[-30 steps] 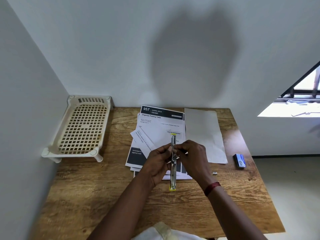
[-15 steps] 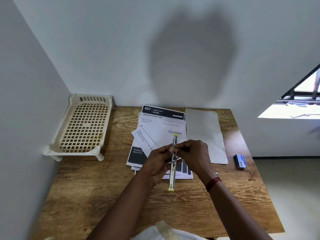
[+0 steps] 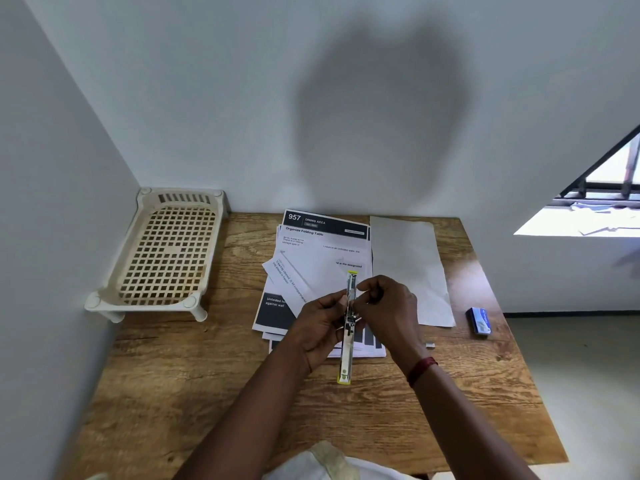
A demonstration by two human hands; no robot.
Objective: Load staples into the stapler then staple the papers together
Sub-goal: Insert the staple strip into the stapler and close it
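One cream slotted tray is standing on short legs at ten o'clock on the desk, pushed into the wall corner. One loose stack of printed papers is lying at twelve o'clock. Its sheets are fanning out unevenly, so they cannot be counted, and the hands are covering part of its near edge.

One left hand is curling its fingers around the middle of the single stapler, gripping it from the nine o'clock side. The stapler is sitting at the desk's centre, over the near edge of the papers. It is lying opened out into one long strip, its yellow tips pointing to twelve and six o'clock.

One right hand is pinching the stapler's upper half from the three o'clock side, thumb and fingertips drawn together. Whether staples are sitting between them is hidden. One red band is circling that wrist.

One blank sheet is lying at one o'clock, just beside the stack. One silvery piece, too small to identify, is lying at three o'clock near the right wrist. One blue staple box is sitting at two o'clock by the desk's right edge.
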